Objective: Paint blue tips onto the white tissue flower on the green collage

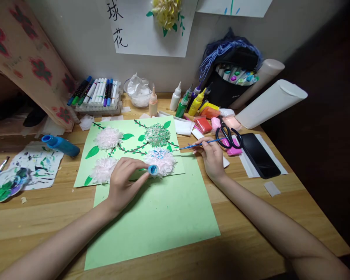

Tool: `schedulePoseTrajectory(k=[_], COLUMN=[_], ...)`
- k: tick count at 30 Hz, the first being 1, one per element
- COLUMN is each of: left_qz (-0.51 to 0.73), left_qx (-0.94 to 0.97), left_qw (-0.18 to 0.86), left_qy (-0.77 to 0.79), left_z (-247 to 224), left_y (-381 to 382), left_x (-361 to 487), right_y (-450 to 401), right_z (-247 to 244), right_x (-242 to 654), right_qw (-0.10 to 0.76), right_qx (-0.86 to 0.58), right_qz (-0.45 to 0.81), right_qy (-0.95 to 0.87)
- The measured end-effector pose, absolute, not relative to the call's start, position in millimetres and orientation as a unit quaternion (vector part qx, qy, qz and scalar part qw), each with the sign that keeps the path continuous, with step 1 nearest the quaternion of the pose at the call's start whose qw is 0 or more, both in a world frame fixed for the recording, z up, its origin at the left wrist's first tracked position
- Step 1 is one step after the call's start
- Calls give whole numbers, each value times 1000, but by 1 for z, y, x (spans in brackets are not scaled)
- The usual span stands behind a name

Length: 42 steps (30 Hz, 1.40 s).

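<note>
My left hand [123, 182] pinches a small blue cap [153, 170] just over the lower right flower. Between the fingers of my right hand [211, 155] is a thin blue paintbrush [192, 146], its tip pointing left at that flower. The pale pink paper flower [166, 162] carries blue strokes on its upper part. It sits on a light green picture sheet [131, 122] with painted branches and leaves. Two other pale flowers are at the sheet's left, and a green-painted flower [157, 135] is at the upper right. A larger green sheet [157, 225] lies partly underneath.
An open blue bottle [61, 145] lies at the left beside a paint-stained paper [43, 167] and palette [7, 184]. Markers [99, 91], a glass bowl [138, 93] and paint bottles [196, 102] stand behind. Scissors [229, 138] and a phone [261, 155] lie at the right.
</note>
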<state>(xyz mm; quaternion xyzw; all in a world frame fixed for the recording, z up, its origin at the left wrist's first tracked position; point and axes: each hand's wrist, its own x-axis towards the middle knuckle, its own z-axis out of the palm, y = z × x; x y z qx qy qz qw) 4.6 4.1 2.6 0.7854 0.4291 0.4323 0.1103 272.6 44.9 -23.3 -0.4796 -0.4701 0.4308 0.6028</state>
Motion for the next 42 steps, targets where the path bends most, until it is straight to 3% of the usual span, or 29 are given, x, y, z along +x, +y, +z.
schedulePoseTrajectory(k=[42], left_qz=[432], left_qx=[792], left_qw=[108], left_qy=[418], left_z=[3], left_y=[4], left_x=[5], right_y=[46], right_z=[-24], right_x=[272], right_qw=[612], right_qx=[-466], right_qz=[431], right_qy=[-473])
